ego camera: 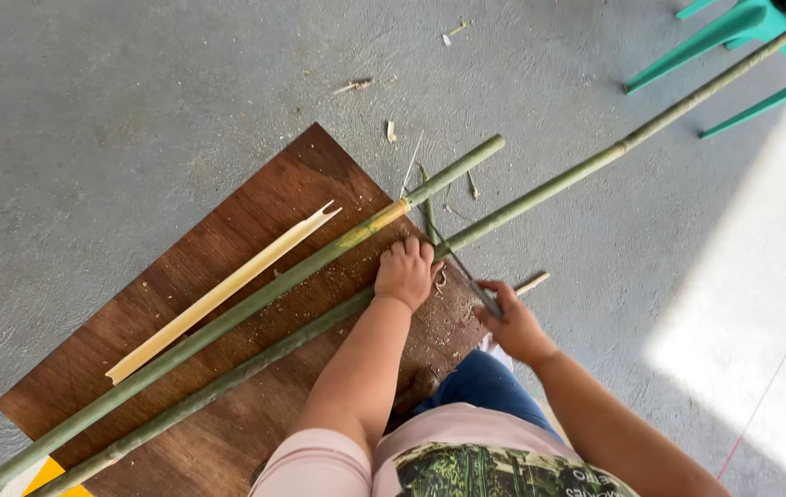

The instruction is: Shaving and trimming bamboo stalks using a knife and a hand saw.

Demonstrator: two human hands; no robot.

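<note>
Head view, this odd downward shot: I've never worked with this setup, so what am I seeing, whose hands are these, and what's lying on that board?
There is no machine here. The single picture comes from a camera worn on a person's head, looking down at their own two bare hands.

On the grey concrete floor lies a dark brown wooden board. Two long green bamboo poles cross it diagonally: the shorter one and a longer one that reaches past a turquoise plastic chair. A pale split bamboo strip lies beside them, with shavings scattered around.

The left hand presses down on the longer pole in a closed grip. The right hand holds a thin metal blade, probably a knife or saw, set against that pole.
</note>
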